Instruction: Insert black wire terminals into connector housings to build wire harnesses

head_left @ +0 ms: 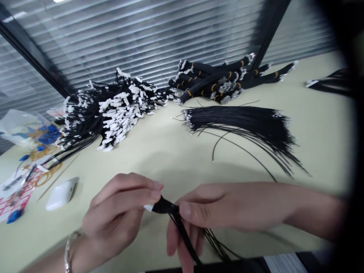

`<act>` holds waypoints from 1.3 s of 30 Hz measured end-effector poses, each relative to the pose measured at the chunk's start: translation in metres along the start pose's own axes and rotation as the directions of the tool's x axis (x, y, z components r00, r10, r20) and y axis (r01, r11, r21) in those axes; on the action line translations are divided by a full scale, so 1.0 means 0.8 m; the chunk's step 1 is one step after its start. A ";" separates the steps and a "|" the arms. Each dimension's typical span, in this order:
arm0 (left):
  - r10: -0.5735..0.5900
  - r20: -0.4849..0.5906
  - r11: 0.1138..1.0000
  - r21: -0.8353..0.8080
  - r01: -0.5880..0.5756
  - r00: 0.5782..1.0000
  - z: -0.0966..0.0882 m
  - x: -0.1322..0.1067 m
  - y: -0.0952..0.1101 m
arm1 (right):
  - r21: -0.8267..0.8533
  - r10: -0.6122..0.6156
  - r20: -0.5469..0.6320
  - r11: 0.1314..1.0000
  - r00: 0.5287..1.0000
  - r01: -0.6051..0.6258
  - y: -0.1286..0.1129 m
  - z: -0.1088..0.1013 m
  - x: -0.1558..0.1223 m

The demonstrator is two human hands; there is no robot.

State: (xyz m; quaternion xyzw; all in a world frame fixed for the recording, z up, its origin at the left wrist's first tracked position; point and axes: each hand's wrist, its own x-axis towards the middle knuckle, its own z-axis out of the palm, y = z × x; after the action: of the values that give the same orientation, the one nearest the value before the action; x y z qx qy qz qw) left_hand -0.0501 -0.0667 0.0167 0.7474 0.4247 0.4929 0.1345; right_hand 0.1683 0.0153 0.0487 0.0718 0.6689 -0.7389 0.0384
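Note:
Between my two hands is a bundle of black wires (pixel 165 206) with a white piece at its left end. My left hand (pixel 116 212), a metal bracelet on its wrist, pinches that white end (pixel 148 207) between thumb and fingers. The thumb of my right hand (pixel 207 206) presses the bundle against its fingers, just right of the left fingertips. From there the wires bend down, past the right fingers, toward the table's front edge. Thin loose wires (pixel 216 242) hang below the right palm. What lies inside the right grip is partly hidden.
Loose black wires (pixel 239 119) lie fanned ahead. Behind them are bundles with yellow bands (pixel 218 81). A heap of black cables with white connectors (pixel 122 110) sits back left. A white case (pixel 61 194), a plastic bag (pixel 22 127) and yellow rubber bands (pixel 47 176) are at left.

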 end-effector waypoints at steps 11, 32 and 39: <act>-0.243 0.063 0.864 -0.440 0.246 0.968 0.022 0.027 -0.020 | -0.567 -0.138 -0.490 0.801 0.861 -0.195 -0.011 -0.008 0.001; -0.624 0.586 0.140 -0.567 0.812 0.517 0.032 0.018 -0.012 | -0.928 -0.565 -0.299 -0.015 0.769 -0.372 0.032 -0.007 -0.014; -0.640 0.562 0.135 -0.589 0.797 0.524 0.032 0.018 -0.006 | -0.943 -0.647 -0.260 0.009 0.717 -0.333 0.062 -0.008 -0.010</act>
State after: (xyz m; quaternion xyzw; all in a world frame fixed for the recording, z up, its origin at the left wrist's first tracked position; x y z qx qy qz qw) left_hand -0.0284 -0.0470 0.0101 0.3377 0.4433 0.4299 0.7104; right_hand 0.1844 0.0159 0.0005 0.1939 0.9462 0.0285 -0.2574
